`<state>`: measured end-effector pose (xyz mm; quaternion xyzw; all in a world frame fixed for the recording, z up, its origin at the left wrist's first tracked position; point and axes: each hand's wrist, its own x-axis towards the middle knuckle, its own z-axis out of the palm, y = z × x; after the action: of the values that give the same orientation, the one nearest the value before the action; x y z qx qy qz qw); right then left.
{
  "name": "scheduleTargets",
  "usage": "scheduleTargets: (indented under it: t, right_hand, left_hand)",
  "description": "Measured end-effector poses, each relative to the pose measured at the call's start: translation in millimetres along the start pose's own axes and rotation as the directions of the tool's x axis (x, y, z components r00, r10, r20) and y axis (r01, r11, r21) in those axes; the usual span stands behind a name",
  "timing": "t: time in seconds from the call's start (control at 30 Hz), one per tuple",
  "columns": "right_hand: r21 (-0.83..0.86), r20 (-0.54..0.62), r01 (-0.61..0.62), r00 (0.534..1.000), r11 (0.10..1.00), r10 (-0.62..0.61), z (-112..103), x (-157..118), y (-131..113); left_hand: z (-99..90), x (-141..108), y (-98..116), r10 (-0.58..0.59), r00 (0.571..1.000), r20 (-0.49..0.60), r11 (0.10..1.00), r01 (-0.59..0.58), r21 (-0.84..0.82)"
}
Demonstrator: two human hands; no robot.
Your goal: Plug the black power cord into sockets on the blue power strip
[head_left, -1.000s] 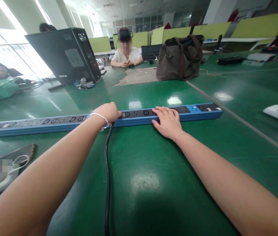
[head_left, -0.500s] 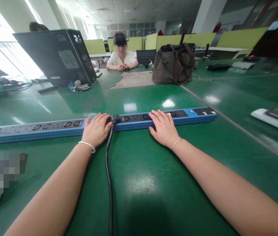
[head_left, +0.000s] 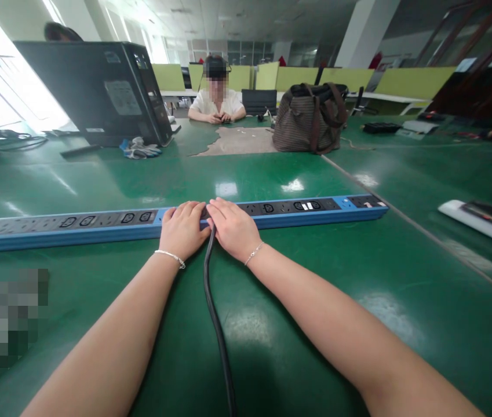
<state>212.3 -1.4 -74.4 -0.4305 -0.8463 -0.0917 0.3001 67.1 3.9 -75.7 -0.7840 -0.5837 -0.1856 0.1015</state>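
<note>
A: Where do we find the long, narrow power strip with blue casing and black sockets (head_left: 148,233)?

B: It lies across the middle of the frame, from the left edge toward the right, on the glossy green tabletop (head_left: 110,179).

A: And our hands?

B: Our left hand (head_left: 185,229) is laid upon the strip near the centre, its fingers slightly bent. Our right hand (head_left: 234,229) is just beside it, fingers covering the upper end of the black, round cable (head_left: 217,318), which runs down to the bottom edge.

A: Are the fingers grasping something?

B: For both hands we cannot tell; the backs of the hands hide what is underneath.
</note>
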Motion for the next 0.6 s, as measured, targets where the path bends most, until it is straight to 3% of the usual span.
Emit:
scheduleTargets:
  t: [0.5, 0.6]
  right_hand:
    - [-0.050, 0.041, -0.115, 0.992, 0.992, 0.117, -6, -2, -13]
    - [-0.061, 0.053, -0.093, 0.994, 0.994, 0.096, -8, -3, -14]
  left_hand:
    - [0.7, 1, -1, -0.016, 1.000, 0.006, 0.999, 0.016, -0.033]
    - [0.3, 2, 0, -0.023, 1.000, -0.001, 0.999, 0.023, -0.030]
